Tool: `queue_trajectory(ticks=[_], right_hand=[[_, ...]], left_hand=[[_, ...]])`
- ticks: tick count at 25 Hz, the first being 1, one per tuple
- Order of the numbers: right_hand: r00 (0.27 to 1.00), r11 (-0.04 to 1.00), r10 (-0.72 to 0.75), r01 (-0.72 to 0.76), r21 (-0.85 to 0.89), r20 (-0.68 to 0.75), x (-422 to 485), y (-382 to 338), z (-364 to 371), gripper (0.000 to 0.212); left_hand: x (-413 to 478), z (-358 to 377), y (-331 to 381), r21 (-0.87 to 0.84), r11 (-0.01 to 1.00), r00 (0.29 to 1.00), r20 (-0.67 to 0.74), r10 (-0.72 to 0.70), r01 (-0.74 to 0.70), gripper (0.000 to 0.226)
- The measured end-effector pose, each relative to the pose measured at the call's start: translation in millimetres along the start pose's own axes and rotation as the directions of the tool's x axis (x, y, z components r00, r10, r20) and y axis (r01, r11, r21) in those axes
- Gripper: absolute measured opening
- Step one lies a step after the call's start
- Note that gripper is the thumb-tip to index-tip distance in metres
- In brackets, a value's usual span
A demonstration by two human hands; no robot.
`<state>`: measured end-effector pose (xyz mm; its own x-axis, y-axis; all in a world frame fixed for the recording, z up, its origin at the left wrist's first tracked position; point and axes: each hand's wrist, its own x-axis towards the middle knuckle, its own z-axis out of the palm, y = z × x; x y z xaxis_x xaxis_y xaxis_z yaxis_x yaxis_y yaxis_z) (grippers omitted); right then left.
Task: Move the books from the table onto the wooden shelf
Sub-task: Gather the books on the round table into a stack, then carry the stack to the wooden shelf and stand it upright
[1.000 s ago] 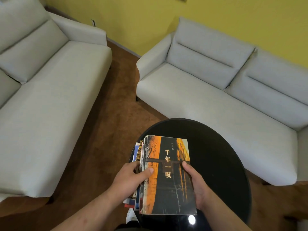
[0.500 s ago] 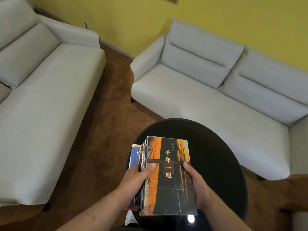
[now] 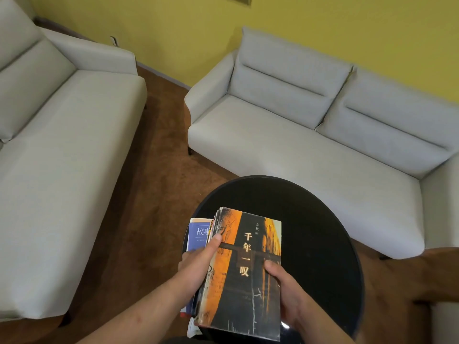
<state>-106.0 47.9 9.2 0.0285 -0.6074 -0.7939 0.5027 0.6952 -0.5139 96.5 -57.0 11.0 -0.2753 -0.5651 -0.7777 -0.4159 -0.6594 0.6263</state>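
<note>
Gripping a stack (image 3: 236, 309) of books with both hands, over the near left part of the round black bench (image 3: 310, 232). Hanging partly past the rim, above the brown floor (image 3: 154, 194). Cannot tell whether resting on the bench or lifted clear of it.

Lying flat, cover up, with the long axis running away from the body and the far end aimed toward the right sofa (image 3: 298, 145).

Clasped along the left edge by the left grip (image 3: 196, 264): thumb laid flat on the top book (image 3: 250, 269), fingers curled under and out of sight. Clasped along the right edge by the right grip (image 3: 288, 291): thumb on the cover, fingers wrapped beneath.

Printed on the top book, orange and black and worn at the edges: 千年一叹 in a white column, reading upright from here, with 余秋雨 in small type above. Printed on the blue book (image 3: 198, 234), poking out to the left lower in the pile: 故事, the rest covered by the books above. Below that, a finer line too small to read.

By count: one orange-and-black book on top, one blue one lower down, some worn edges between and a red edge at the bottom. Impossible to tell the full number.

Also two pale grey sofas set at an angle: the left sofa (image 3: 62, 145) well apart from the bench, the right one just beyond it. Behind both, a yellow wall (image 3: 173, 33).
</note>
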Motion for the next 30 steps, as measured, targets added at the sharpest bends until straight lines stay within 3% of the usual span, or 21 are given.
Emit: queue_trajectory(ticks=[4, 8, 12, 16, 20, 23, 25, 27, 30], right_hand=[[1.000, 0.992, 0.024, -0.024, 0.120, 0.000, -3, 8, -17, 0.120], [1.000, 0.988, -0.018, 0.016, 0.154, 0.013, -10, -2, -12, 0.111], [0.997, 0.988, -0.048, 0.056, 0.142, -0.064, -15, -7, -2, 0.091], [0.988, 0.984, -0.152, 0.153, 0.086, -0.022, -23, -4, 0, 0.109], [0.952, 0.941, -0.283, 0.299, -0.159, 0.120, -56, -10, 12, 0.119], [0.931, 0.890, -0.304, 0.354, -0.286, 0.203, -75, -14, 20, 0.121], [0.915, 0.864, -0.295, 0.379, -0.333, 0.276, -86, -16, 26, 0.124], [0.893, 0.839, -0.271, 0.402, -0.367, 0.358, -93, -15, 33, 0.128], [0.848, 0.827, -0.191, 0.410, -0.384, 0.494, -102, -4, 50, 0.127]], left_hand=[[-10, 14, -1, 0.136, 0.982, 0.989, 0.078, 0.123, -0.133, 0.082], [-16, 15, 6, -0.113, 0.989, 0.983, 0.149, 0.110, -0.093, 0.074], [-16, 10, 10, -0.154, 0.986, 0.976, 0.195, 0.101, -0.071, 0.070], [-20, 2, 8, -0.195, 0.967, 0.962, 0.188, 0.198, -0.161, 0.065], [-46, 0, -9, -0.274, 0.927, 0.949, 0.111, 0.296, -0.257, 0.069], [-79, -3, -32, -0.353, 0.847, 0.892, 0.072, 0.447, -0.397, 0.124], [-111, 1, -48, -0.357, 0.837, 0.888, 0.044, 0.459, -0.415, 0.160], [-139, 14, -54, -0.403, 0.821, 0.907, -0.064, 0.415, -0.404, 0.141], [-185, 24, -86, -0.467, 0.719, 0.858, -0.266, 0.439, -0.514, 0.116]])
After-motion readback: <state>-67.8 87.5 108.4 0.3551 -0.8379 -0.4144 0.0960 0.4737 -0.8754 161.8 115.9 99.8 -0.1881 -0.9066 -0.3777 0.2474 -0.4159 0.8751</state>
